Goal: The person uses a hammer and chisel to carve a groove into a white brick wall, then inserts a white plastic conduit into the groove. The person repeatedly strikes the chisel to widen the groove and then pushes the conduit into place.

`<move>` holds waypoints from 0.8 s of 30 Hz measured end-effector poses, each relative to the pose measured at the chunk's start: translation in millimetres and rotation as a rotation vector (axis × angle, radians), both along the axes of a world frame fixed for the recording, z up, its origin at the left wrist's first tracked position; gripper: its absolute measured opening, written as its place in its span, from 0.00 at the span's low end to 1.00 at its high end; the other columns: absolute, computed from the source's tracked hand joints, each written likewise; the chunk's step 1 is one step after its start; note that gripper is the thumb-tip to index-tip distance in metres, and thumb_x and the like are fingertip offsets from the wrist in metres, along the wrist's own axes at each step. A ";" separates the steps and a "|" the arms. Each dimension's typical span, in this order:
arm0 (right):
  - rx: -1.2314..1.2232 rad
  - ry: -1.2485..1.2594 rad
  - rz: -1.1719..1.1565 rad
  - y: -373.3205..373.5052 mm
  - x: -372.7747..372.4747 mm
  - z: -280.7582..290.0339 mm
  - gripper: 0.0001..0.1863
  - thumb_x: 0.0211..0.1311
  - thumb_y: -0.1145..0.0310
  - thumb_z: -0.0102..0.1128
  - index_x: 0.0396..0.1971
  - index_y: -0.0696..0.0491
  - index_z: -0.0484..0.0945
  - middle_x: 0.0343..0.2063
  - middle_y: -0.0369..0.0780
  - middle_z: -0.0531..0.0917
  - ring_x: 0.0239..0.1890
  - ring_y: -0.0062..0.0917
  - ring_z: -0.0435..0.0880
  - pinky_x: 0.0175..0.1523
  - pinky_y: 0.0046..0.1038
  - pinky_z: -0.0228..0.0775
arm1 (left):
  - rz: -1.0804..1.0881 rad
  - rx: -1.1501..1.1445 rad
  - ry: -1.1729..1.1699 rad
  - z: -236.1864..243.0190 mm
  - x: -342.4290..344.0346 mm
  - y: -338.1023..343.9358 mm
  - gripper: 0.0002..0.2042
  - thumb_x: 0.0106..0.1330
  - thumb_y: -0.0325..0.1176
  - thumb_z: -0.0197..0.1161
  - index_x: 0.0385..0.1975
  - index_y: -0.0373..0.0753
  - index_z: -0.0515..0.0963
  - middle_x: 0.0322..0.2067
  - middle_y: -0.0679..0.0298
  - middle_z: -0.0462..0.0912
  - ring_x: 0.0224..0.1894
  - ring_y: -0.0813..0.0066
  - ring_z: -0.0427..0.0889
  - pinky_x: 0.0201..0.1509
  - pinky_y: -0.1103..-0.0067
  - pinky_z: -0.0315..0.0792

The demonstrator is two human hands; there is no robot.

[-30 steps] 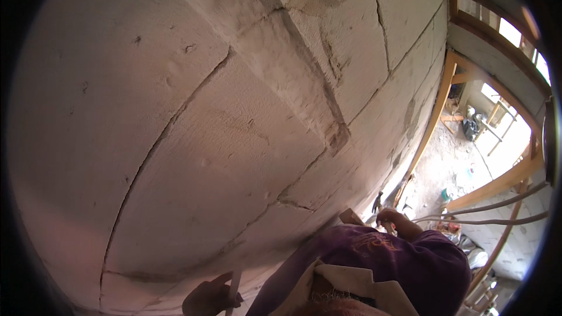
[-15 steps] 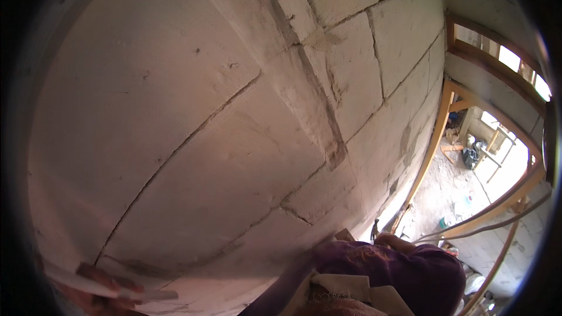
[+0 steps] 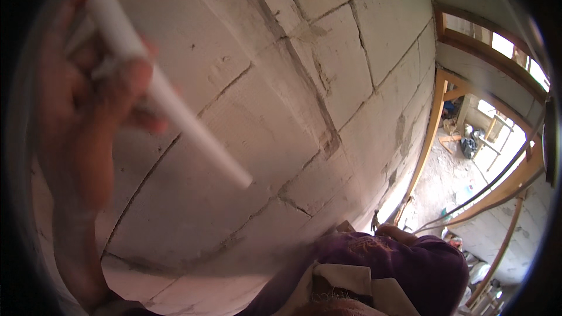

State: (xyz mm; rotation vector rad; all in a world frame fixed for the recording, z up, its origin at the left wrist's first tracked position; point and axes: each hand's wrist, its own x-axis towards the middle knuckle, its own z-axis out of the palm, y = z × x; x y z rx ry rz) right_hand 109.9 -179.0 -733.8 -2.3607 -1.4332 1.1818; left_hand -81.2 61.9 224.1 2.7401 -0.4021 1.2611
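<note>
My left hand (image 3: 111, 93) is raised at the left, fingers wrapped round a white plastic pipe (image 3: 193, 129). The pipe slants down to the right, its lower end in front of the block wall (image 3: 234, 140); both hand and pipe are slightly blurred. A long groove (image 3: 293, 76) runs diagonally down this wall. My right hand (image 3: 397, 233) is low beside my purple sleeve, closed round what looks like a hammer (image 3: 375, 220). Only the dark hammer head shows clearly; most of the fingers and the handle are hidden.
Wooden door framing (image 3: 430, 140) stands at the right, with a window frame (image 3: 497, 52) above it. Loose cables (image 3: 468, 213) cross the opening. Beyond lie a dusty floor (image 3: 436, 181), a dark bag (image 3: 468, 147) and a wooden stand (image 3: 494, 140).
My left hand has risen from the lower left corner with the pipe, which now slants more steeply across the wall. My right hand has barely moved.
</note>
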 end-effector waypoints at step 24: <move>-0.007 0.479 -0.597 9.0 -35.9 106.6 0.09 0.31 0.62 0.77 0.17 0.44 0.86 0.22 0.36 0.85 0.31 0.24 0.85 0.34 0.28 0.76 | 0.225 0.385 -0.046 30.6 95.3 -58.2 0.24 0.61 0.25 0.65 0.57 0.32 0.67 0.37 0.53 0.81 0.36 0.68 0.83 0.41 0.74 0.80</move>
